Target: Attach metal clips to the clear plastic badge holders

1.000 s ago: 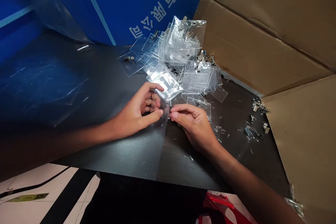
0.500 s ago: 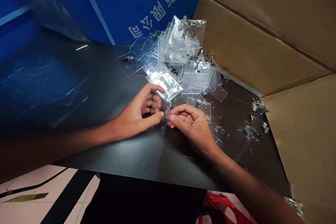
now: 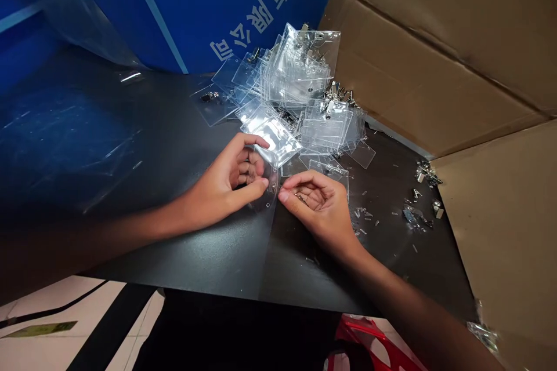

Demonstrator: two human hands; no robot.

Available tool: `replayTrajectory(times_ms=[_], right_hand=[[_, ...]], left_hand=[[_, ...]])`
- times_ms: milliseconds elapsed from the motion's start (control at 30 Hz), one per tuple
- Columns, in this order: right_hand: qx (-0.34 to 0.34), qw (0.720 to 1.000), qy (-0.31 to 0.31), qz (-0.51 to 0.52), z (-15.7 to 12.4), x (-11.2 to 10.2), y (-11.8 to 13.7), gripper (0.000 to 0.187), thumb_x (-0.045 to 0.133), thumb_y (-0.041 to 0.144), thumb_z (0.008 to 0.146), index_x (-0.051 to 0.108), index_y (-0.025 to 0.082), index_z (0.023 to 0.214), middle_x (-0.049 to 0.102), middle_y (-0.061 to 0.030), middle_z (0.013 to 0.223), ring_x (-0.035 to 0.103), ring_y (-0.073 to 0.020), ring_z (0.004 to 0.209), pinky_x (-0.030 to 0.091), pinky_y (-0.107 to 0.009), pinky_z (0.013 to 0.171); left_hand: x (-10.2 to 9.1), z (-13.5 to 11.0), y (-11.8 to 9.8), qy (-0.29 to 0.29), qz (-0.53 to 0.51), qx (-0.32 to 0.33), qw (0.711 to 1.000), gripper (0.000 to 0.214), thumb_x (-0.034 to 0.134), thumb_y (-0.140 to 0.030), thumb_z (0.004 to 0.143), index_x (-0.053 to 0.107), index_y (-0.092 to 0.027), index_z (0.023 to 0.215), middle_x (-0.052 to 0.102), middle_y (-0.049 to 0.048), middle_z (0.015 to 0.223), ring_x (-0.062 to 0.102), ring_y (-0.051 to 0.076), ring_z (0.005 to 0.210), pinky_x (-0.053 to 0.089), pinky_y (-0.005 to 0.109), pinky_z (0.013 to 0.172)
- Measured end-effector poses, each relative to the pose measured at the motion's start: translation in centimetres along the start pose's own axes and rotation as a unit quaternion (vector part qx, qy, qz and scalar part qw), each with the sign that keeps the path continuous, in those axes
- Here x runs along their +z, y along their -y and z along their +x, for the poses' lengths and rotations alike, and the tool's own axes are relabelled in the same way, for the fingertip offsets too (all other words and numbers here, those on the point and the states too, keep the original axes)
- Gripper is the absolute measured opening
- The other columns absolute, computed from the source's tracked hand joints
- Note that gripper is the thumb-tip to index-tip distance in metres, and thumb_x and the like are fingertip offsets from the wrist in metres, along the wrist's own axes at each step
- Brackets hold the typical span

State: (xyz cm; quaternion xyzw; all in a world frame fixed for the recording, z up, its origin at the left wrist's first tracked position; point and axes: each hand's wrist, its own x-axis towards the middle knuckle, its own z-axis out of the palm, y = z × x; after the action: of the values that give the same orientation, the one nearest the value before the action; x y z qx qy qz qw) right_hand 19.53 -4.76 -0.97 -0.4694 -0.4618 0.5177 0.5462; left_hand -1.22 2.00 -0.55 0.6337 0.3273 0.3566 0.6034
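Observation:
My left hand is closed on a clear plastic badge holder, thumb below and forefinger over its top edge. My right hand faces it, palm turned up, fingers curled; thumb and forefinger pinch at the holder's edge where a small metal clip part sits. A thin metal piece lies across the right palm. Both hands rest on a black tabletop, just in front of a pile of clear badge holders.
Loose metal clips and small metal bits lie scattered to the right. A cardboard box wall stands at the right and back; a blue printed panel stands behind. A clear plastic sheet covers the left.
My right hand has rolled palm-up and drawn slightly back toward me, its fingers opening from a flat pinch to a curl. The left hand keeps hold of the holder, barely shifted.

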Motion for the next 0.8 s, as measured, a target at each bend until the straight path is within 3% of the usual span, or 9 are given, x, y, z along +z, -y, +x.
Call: replayTrajectory(times_ms=[200, 433, 567, 800], right_hand=[[-0.086, 0.995, -0.007, -0.042, -0.44, 0.32, 0.09, 0.017, 0.091, 0.013, 0.08, 0.082, 0.024, 0.089, 0.081, -0.0004, 0.089, 0.074, -0.0139, 0.079, 0.065, -0.026, 0.075], [-0.06, 0.998, 0.019, 0.003, -0.42, 0.25, 0.05, 0.017, 0.088, 0.018, 0.087, 0.089, 0.026, 0.101, 0.082, -0.0018, 0.1, 0.08, -0.0139, 0.083, 0.069, -0.028, 0.081], [-0.017, 1.0, 0.0, -0.002, -0.49, 0.28, 0.11, 0.024, 0.097, 0.017, 0.078, 0.088, 0.026, 0.098, 0.086, -0.0013, 0.094, 0.081, -0.0144, 0.081, 0.07, -0.026, 0.08], [-0.012, 1.0, -0.018, 0.02, -0.43, 0.29, 0.14, 0.03, 0.105, 0.019, 0.069, 0.085, 0.026, 0.091, 0.088, -0.0006, 0.092, 0.083, -0.0153, 0.083, 0.07, -0.026, 0.081]], left_hand=[[-0.07, 0.06, 0.17, -0.001, -0.006, -0.002, 1.0, 0.056, 0.082, -0.025, 0.089, 0.052, -0.024, 0.135, 0.058, -0.0012, 0.099, 0.062, 0.015, 0.085, 0.055, 0.03, 0.077], [-0.31, -0.01, 0.17, 0.031, -0.091, -0.016, 0.995, 0.055, 0.082, -0.018, 0.089, 0.055, -0.024, 0.138, 0.057, -0.0011, 0.098, 0.057, 0.014, 0.085, 0.051, 0.027, 0.074], [-0.47, 0.06, 0.74, 0.059, -0.167, -0.003, 0.984, 0.059, 0.084, -0.019, 0.087, 0.06, -0.024, 0.141, 0.054, -0.0003, 0.1, 0.049, 0.013, 0.083, 0.045, 0.022, 0.064], [-0.55, 0.53, 0.3, 0.077, -0.117, 0.009, 0.99, 0.06, 0.093, -0.028, 0.088, 0.058, -0.025, 0.137, 0.048, -0.0018, 0.097, 0.043, 0.015, 0.081, 0.044, 0.025, 0.065]])
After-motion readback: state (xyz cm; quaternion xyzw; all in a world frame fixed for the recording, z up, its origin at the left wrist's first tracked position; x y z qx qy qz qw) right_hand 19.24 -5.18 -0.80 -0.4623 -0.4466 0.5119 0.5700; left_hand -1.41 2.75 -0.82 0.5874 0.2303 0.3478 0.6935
